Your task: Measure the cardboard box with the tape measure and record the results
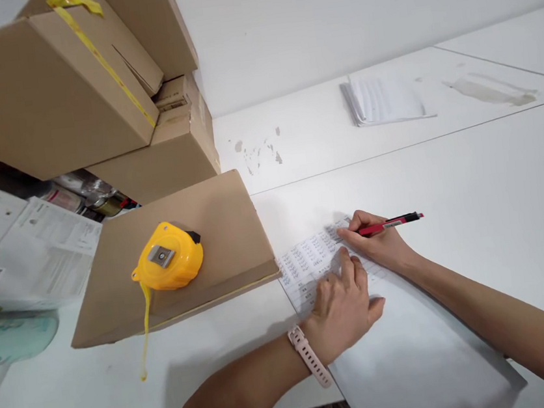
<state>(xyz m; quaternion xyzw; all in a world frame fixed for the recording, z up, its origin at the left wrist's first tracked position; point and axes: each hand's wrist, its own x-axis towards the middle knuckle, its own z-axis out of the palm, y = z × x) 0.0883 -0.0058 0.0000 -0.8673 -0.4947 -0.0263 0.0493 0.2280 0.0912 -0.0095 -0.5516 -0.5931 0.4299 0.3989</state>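
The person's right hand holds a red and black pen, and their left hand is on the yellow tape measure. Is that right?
Not quite. The head view shows the left hand resting on the paper with writing, not on the yellow tape measure. The right hand does hold the red and black pen.

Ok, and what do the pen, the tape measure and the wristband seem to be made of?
Pen: probably smooth plastic, by its even red and black barrel.
Tape measure: likely hard plastic, by its molded yellow shell; the gray clip looks like metal.
Wristband: perhaps silicone, matte pink with punched slots.
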